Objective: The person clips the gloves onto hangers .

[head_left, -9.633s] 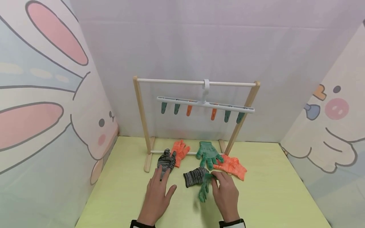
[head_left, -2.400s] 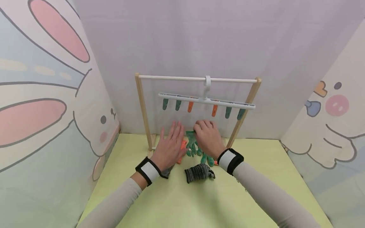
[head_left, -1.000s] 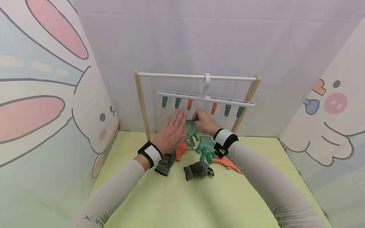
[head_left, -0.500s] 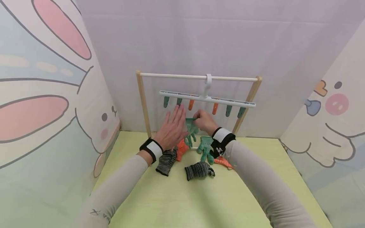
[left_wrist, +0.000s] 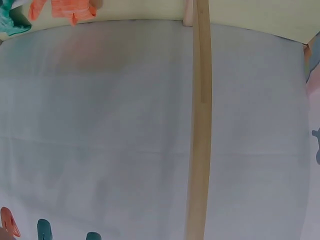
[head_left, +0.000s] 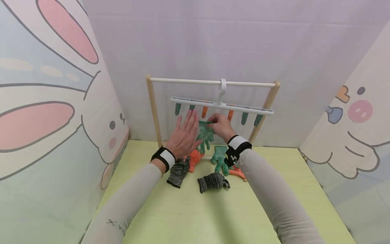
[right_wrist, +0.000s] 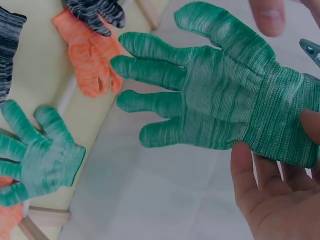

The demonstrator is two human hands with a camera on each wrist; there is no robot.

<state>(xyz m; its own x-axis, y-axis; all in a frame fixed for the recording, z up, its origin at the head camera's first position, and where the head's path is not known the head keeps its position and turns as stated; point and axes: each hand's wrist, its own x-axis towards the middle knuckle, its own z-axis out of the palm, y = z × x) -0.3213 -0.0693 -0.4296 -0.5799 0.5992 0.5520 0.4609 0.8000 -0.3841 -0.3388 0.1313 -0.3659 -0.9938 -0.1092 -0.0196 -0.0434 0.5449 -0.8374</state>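
Observation:
My right hand holds a green knitted glove by its cuff, thumb on one face and fingers behind. The glove hangs fingers-down below the hanger bar, in front of the rack. My left hand is raised just left of the glove, fingers straight and back toward the head camera. Its fingertips are right at a dark green clip, second from the left on the white hanger. Beside it hangs an orange clip. In the left wrist view, the left hand is almost wholly out of frame.
A wooden rack with a white top rod carries the hanger and its several clips. On the yellow table lie another green glove, two grey-black gloves, and two orange gloves, one partly behind the right forearm.
The right hand picked up the green glove from the table's front and raised it below the hanger. The left hand rose from the table to the clips. Lately the glove has moved slightly higher.

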